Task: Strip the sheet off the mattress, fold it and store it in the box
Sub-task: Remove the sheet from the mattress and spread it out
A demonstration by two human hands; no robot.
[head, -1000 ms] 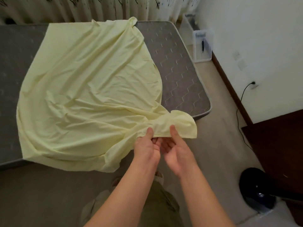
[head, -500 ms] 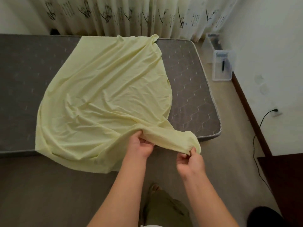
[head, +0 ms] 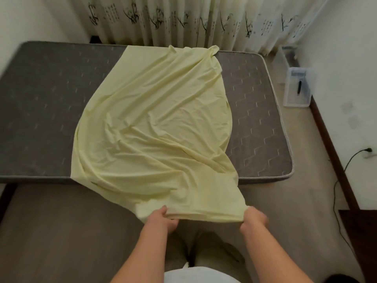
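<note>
A pale yellow sheet (head: 155,123) lies loose and wrinkled across the middle of a bare grey mattress (head: 47,111), its near part hanging past the front edge over the floor. My left hand (head: 163,218) grips the sheet's near hem. My right hand (head: 255,217) grips the same hem further right, so the edge is stretched between both fists. A clear plastic box (head: 297,88) stands on the floor by the right wall, beyond the mattress's far right corner.
Patterned curtains (head: 183,19) hang behind the mattress. A black cable (head: 336,193) runs from a wall socket down the right wall to the floor. Dark wooden furniture (head: 359,231) stands at the right. My legs and feet are below the hands.
My hands have moved apart and pulled back towards me, drawing the sheet's near edge off the mattress and stretching it. The view has backed away from the bed.
</note>
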